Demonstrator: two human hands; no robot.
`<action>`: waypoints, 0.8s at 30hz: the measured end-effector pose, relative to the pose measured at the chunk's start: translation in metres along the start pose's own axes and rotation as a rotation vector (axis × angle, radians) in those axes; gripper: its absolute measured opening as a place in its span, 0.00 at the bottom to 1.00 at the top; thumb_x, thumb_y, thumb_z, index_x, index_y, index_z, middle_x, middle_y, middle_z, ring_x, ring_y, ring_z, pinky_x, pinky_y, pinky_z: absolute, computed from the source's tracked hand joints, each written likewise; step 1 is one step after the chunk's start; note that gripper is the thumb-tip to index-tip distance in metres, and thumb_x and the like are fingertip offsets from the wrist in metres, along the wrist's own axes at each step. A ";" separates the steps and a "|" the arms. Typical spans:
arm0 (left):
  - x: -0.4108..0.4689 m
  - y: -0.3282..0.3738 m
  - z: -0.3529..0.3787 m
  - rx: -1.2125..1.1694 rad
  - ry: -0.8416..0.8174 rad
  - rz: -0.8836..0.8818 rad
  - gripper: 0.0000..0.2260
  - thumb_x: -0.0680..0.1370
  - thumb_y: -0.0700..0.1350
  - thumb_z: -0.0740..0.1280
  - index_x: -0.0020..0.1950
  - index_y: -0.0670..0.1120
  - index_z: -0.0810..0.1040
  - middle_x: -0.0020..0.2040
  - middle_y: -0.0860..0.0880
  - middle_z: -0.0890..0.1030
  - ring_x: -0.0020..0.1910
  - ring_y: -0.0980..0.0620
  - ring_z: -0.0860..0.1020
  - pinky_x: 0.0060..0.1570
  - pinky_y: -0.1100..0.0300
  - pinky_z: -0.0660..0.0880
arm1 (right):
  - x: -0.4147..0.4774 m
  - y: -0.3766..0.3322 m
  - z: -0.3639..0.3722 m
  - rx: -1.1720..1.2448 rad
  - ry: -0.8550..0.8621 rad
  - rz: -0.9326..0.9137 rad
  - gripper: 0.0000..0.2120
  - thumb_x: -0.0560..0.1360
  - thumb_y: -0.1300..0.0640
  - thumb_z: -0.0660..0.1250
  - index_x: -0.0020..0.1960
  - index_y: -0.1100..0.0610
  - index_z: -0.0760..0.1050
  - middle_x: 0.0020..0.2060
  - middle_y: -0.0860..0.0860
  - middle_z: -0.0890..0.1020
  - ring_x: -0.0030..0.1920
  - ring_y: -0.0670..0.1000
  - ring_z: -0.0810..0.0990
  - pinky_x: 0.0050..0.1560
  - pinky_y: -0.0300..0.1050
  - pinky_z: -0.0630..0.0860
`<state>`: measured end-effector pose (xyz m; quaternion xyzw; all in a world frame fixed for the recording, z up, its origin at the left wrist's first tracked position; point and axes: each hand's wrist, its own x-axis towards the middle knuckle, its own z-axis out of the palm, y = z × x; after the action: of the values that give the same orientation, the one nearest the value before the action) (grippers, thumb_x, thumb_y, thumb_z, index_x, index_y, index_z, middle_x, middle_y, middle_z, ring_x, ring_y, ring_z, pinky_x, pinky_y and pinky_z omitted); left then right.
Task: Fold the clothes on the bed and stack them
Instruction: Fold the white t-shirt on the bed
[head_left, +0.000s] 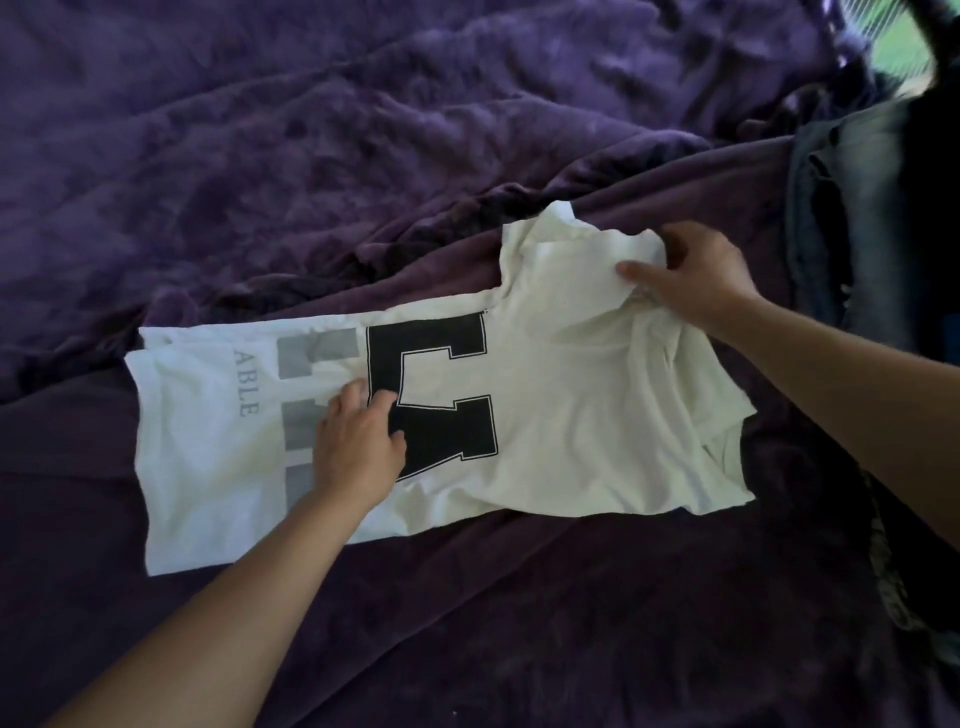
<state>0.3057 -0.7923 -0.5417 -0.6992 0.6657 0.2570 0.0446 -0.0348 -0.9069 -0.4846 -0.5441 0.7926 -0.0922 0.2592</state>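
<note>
**A:** Starting at the left, how is the shirt lying?

**B:** The white T-shirt (545, 415) is lying lengthwise across the purple bed cover (311, 130), with its hem to the left. Its long sides are looking folded in already, since a second layer is showing at the hem.

**A:** And the hands?

**B:** The left hand (358, 447) is pressing down on the middle of the shirt at the edge of the black print (431, 395). Its fingers are nearly straight and gripping nothing. Further right, the right hand (696, 275) is pinching the bunched neck end, thumb on top, and holding it raised a little off the cover.

**A:** So which step is going on?

**B:** I'm reading it as the crosswise fold. The neck end is probably going leftward next, over the pinned middle and toward the hem. That is calling for the left hand to slide clear in time, and for the loose sleeve cloth to be smoothed flat first.

**A:** Anything beyond it?

**B:** A dark denim garment (841, 218) is lying at the far right, apart from the shirt. I cannot tell whether it is folded.
</note>
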 end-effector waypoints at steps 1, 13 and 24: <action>0.000 0.005 0.001 -0.017 -0.021 -0.006 0.20 0.76 0.45 0.67 0.67 0.46 0.71 0.70 0.44 0.65 0.67 0.42 0.65 0.64 0.48 0.68 | 0.008 -0.010 0.005 0.013 0.012 -0.030 0.30 0.64 0.37 0.73 0.60 0.52 0.76 0.54 0.48 0.81 0.56 0.52 0.78 0.54 0.47 0.75; -0.019 -0.002 -0.006 -0.197 0.153 0.045 0.11 0.74 0.36 0.68 0.56 0.41 0.79 0.57 0.44 0.74 0.57 0.42 0.74 0.56 0.47 0.73 | -0.072 -0.019 0.012 -0.054 0.002 -0.511 0.10 0.64 0.67 0.68 0.43 0.58 0.77 0.39 0.54 0.80 0.42 0.59 0.78 0.43 0.50 0.74; -0.033 0.095 0.025 0.053 -0.107 0.554 0.22 0.75 0.38 0.60 0.69 0.49 0.71 0.69 0.44 0.67 0.66 0.42 0.67 0.59 0.45 0.70 | -0.096 0.049 0.007 0.098 -0.061 0.368 0.46 0.63 0.31 0.70 0.73 0.49 0.60 0.67 0.49 0.71 0.65 0.54 0.73 0.61 0.57 0.73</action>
<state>0.2078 -0.7629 -0.5231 -0.4744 0.8347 0.2784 0.0260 -0.0446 -0.7998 -0.4815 -0.3791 0.8652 -0.0654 0.3217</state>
